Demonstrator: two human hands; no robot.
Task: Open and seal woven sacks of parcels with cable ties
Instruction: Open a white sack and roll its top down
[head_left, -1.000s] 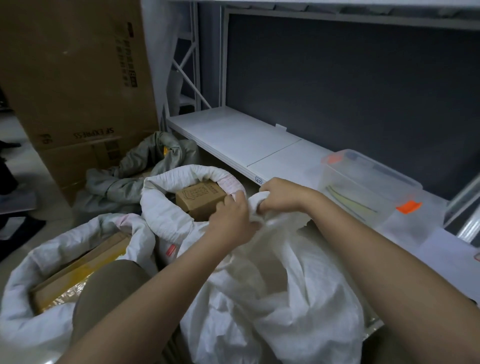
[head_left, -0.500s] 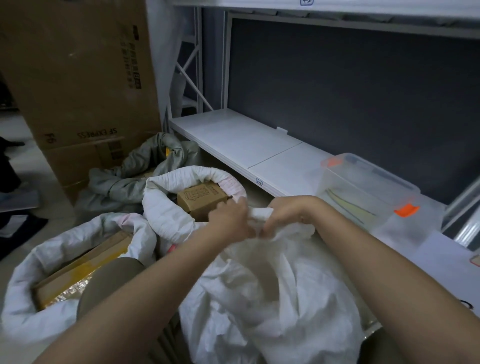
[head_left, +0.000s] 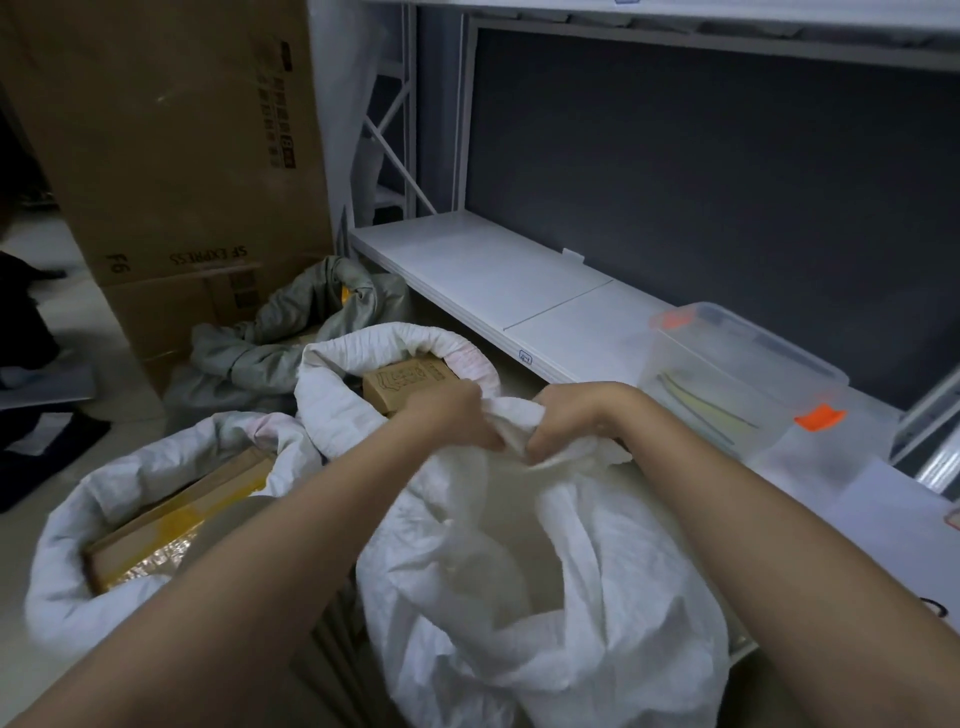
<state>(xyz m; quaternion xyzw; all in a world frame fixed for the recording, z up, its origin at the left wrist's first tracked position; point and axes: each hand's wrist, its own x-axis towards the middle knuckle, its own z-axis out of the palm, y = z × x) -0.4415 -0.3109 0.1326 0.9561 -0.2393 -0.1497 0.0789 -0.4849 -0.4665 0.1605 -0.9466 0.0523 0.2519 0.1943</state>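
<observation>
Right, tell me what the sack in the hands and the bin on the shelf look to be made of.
The sack looks like thin white woven plastic, matte: it crumples into stiff, sharp creases where both hands bunch its mouth. The bin looks like clear rigid plastic, slightly glossy: you see its contents through the wall. Its orange clips seem plastic too.

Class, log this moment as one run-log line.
left hand: grips sack mouth | right hand: grips sack mouth | sack: untied | cable ties: in tub

The white woven sack (head_left: 545, 597) stands upright in front, crumpled, its mouth bunched together at the top.
</observation>
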